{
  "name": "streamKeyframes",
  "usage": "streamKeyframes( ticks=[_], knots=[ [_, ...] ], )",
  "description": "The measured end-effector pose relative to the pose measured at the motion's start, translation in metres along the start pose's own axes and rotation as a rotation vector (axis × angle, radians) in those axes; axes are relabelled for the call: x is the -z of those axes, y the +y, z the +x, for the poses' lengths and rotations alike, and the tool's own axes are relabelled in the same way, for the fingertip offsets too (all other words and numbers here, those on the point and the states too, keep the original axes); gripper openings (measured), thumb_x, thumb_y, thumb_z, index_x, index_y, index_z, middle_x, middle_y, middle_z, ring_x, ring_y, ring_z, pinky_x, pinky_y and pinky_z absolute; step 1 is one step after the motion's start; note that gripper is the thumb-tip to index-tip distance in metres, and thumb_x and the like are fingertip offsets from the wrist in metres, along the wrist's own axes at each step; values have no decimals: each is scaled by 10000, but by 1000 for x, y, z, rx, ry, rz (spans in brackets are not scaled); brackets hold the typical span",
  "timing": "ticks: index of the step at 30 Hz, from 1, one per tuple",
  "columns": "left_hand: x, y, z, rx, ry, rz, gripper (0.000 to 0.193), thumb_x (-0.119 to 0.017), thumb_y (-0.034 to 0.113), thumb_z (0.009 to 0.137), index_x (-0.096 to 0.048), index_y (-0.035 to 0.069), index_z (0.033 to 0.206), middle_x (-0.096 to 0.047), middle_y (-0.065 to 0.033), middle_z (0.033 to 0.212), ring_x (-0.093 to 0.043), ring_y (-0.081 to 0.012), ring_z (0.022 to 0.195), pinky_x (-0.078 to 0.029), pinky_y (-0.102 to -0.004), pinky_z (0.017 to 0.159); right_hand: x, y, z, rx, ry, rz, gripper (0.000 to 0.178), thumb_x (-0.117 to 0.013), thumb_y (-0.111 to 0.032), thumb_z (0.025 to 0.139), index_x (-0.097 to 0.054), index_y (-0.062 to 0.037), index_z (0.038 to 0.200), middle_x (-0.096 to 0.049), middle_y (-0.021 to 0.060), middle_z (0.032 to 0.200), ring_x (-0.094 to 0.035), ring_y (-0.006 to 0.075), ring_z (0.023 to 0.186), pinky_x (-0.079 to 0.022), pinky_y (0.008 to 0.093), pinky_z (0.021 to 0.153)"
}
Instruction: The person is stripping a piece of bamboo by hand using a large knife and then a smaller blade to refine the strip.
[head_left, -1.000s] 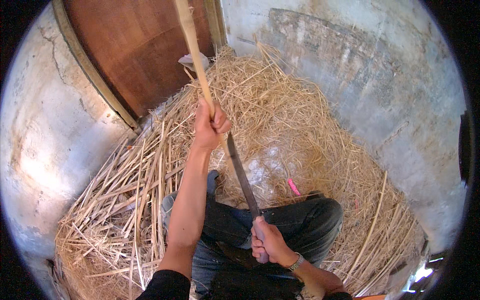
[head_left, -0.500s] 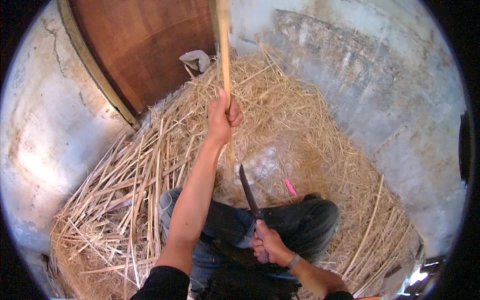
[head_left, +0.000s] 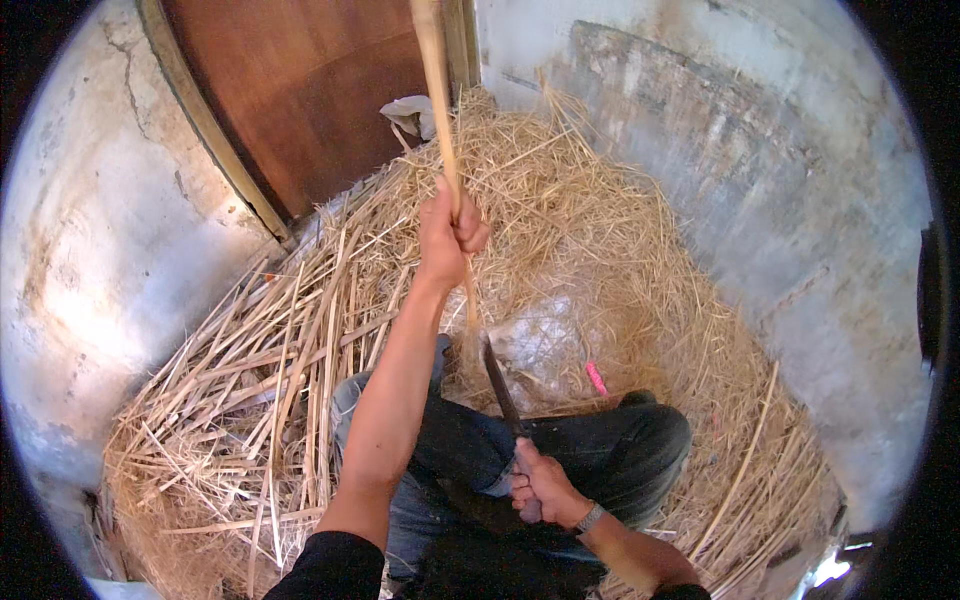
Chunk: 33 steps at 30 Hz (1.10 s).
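My left hand (head_left: 450, 235) is wrapped round a long pale strip of split bamboo or wood (head_left: 437, 95), held nearly upright with its top running out of view. The strip's lower end shows below my fist. In my right hand (head_left: 545, 487) is the dark handle of a long knife (head_left: 498, 382). Its dark blade points up and a little left, with the tip close to the strip's lower end; whether they touch I cannot tell. My crossed legs in dark jeans (head_left: 590, 450) lie beneath both hands.
Pale shavings (head_left: 590, 190) are heaped ahead and to the right. Many split strips (head_left: 300, 350) lie piled at the left. A small pink item (head_left: 596, 378) rests beyond my right knee. Behind stand a brown door (head_left: 300, 90), a whitish bag (head_left: 410, 115) and worn plaster walls (head_left: 780, 170).
The strip's upper end has tilted to the left. The knife has barely shifted, its tip still near the strip's lower end. The whole view has shifted slightly.
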<state>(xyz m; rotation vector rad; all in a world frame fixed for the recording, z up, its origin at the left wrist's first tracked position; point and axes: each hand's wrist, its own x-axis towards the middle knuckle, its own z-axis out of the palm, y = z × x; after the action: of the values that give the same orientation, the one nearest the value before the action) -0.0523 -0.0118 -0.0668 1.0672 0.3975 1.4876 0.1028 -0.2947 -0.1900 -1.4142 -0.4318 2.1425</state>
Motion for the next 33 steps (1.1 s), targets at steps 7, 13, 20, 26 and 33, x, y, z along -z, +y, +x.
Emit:
streamKeyframes(
  ticks=[7,13,20,26,33],
  knots=[
    [11,4,-2,-5,47,-1,587,-385,568,1013,-383,119,636,-255,49,531,-182,-69,434,-184,-251,418,-7,-46,-24,401,151,150,538,-432,-635,966,-486,-113,850,-409,3,583,-389,128,437,-357,295,397],
    [10,3,-1,-32,27,46,569,-376,568,1015,-383,121,665,-252,46,539,-180,-77,442,-186,-258,426,-35,-66,-35,1087,-104,428,448,-376,-512,1029,-452,-102,865,-428,31,557,-420,134,432,-353,290,390],
    [33,9,-5,-45,39,2,551,-369,589,1007,-396,134,697,-260,42,534,-190,-86,441,-191,-268,433,-7,25,4,162,-22,5,485,-508,-515,989,-441,-102,743,-417,4,556,-415,117,426,-388,297,404],
    [45,30,-24,-10,-10,-110,584,-354,605,1002,-382,129,665,-263,43,515,-169,-79,429,-176,-266,427,-10,-10,-27,386,94,-46,428,-485,-450,1017,-444,-112,758,-428,-13,549,-435,107,420,-379,276,378],
    [45,27,-28,-40,1,-101,594,-364,623,991,-391,126,665,-243,50,507,-178,-78,438,-178,-258,430,-26,10,-8,900,194,-275,373,-497,-390,1023,-463,-98,792,-457,5,552,-505,116,459,-405,283,402]
  ],
)
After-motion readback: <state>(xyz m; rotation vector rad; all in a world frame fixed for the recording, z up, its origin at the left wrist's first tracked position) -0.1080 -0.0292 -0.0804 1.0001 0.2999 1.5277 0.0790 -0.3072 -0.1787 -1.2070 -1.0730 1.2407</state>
